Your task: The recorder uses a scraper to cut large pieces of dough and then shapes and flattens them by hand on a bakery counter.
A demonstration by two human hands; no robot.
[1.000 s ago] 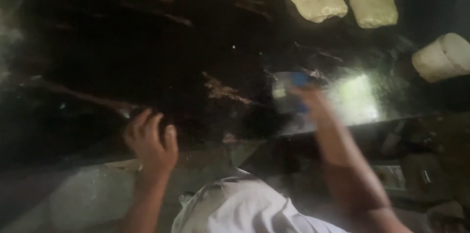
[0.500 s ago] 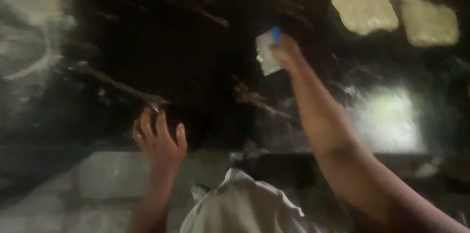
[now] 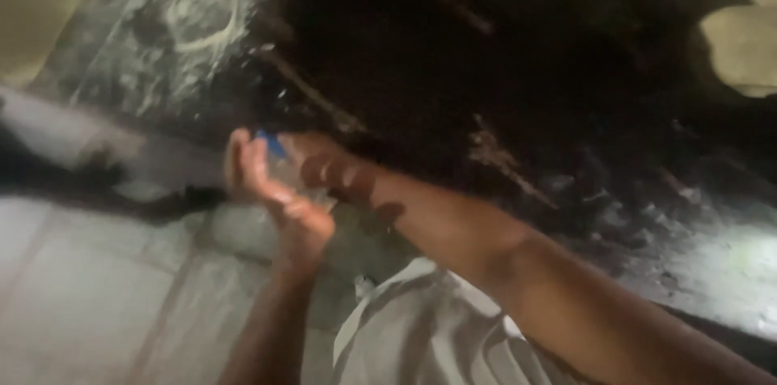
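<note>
Hands meet at griddle edge: left hand cupped, right hand alongside.

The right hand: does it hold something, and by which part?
The right hand seems to hold a small blue-and-white object, mostly hidden between both hands. The held part cannot be told; the left hand is beside it.

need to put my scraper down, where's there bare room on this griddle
The dark middle of the griddle looks bare, between the floury smear at the upper left and the dough pieces at the upper right. The shiny patch at the lower right also looks free. It is crowded at the near edge, where the left hand and right hand meet.
</note>
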